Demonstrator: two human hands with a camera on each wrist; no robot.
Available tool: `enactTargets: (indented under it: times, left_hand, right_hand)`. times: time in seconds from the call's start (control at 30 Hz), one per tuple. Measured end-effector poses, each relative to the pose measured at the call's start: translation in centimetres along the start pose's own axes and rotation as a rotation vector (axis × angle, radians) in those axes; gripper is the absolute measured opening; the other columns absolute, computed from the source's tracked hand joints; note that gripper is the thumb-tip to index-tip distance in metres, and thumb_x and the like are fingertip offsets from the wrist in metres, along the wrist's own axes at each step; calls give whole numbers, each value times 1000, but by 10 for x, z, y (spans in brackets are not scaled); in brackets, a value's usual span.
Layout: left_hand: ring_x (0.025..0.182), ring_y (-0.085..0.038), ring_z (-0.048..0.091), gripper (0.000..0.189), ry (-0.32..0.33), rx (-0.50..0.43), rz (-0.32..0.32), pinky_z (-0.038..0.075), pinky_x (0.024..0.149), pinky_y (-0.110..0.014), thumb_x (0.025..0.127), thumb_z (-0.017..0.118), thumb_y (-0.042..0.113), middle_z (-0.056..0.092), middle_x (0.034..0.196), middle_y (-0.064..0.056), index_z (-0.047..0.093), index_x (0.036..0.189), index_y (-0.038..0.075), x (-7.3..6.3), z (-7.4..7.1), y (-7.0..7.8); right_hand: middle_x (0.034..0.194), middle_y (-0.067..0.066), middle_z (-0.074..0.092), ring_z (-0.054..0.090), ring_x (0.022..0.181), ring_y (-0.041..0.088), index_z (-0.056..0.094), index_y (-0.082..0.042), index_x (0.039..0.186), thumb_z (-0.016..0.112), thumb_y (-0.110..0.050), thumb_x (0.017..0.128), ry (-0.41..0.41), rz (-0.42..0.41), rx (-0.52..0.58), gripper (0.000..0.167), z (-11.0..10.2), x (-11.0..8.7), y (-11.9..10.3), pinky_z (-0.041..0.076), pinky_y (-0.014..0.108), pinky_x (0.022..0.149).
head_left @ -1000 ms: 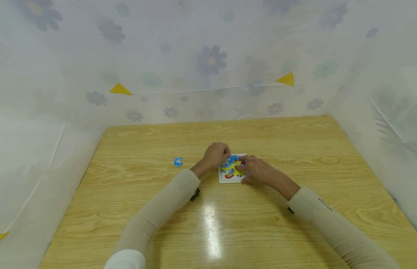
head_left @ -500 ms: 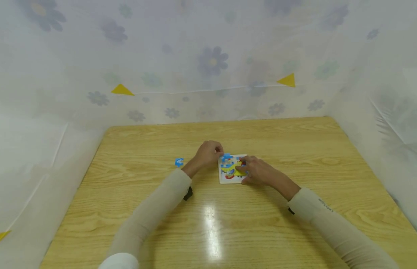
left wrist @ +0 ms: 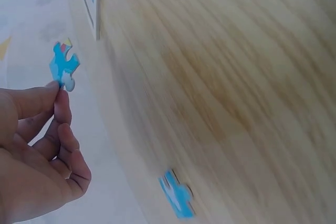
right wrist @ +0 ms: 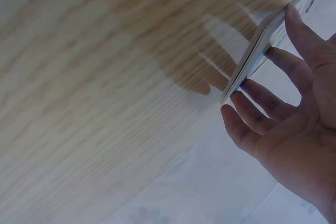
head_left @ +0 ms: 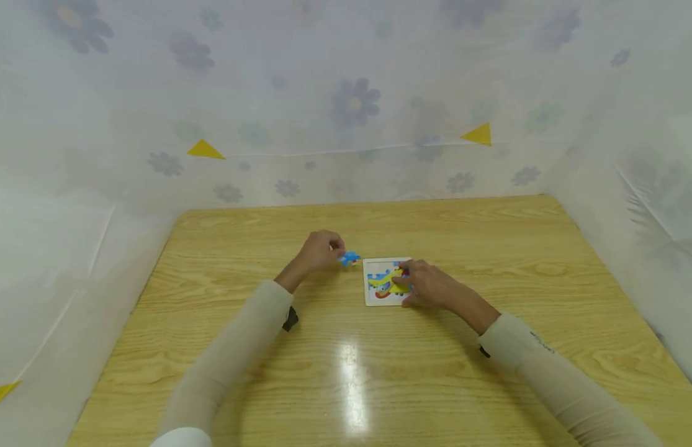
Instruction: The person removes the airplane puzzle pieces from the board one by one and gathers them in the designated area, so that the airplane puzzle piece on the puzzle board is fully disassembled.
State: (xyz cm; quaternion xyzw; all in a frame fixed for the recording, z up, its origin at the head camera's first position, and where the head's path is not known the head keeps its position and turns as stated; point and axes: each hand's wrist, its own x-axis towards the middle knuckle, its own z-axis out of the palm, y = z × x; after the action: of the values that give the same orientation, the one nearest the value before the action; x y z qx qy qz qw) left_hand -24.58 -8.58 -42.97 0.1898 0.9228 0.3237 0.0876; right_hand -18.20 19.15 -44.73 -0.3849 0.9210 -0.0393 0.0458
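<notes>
In the head view my left hand (head_left: 319,251) is left of the puzzle board (head_left: 365,290). Its thumb and forefinger pinch a blue jigsaw piece (left wrist: 64,67) with a touch of red and yellow at one end. My right hand (head_left: 433,285) holds the board by its right side, thumb at the near edge and fingertips on the picture. A yellow, red and blue picture (head_left: 380,285) fills the lower part of the tray, while its upper left shows bare backing. A second blue jigsaw piece (left wrist: 177,195) lies on the table; the left arm hides it in the head view.
The wooden table (head_left: 435,372) carries the board in its middle. Pale flowered sheeting (head_left: 301,93) closes off the back and both sides. Yellow triangles (head_left: 206,149) mark the back sheet.
My left hand has drawn the blue jigsaw piece leftward off the board, baring the tray's upper left. My right hand stays in place on the board.
</notes>
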Motion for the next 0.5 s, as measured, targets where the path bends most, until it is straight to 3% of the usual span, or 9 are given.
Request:
enactTargets:
  times: [0.23, 0.5]
  left_hand:
    - [87, -20, 60, 13, -28, 13, -17, 49, 76, -34, 93, 59, 15, 67, 92, -6, 68, 87, 8, -4, -15, -20]
    - [81, -19, 56, 13, -61, 1, -96, 46, 73, -34, 93, 59, 15, 66, 92, -7, 68, 86, 8, -12, -29, -32]
  right_hand:
    - [133, 27, 50, 51, 118, 43, 63, -6, 124, 74, -39, 78, -7, 18, -4, 58, -1, -1, -1, 48, 50, 92]
    - [134, 27, 50, 51, 118, 42, 61, -6, 126, 72, -38, 80, -18, 16, 1, 57, 0, 1, -1, 47, 51, 93]
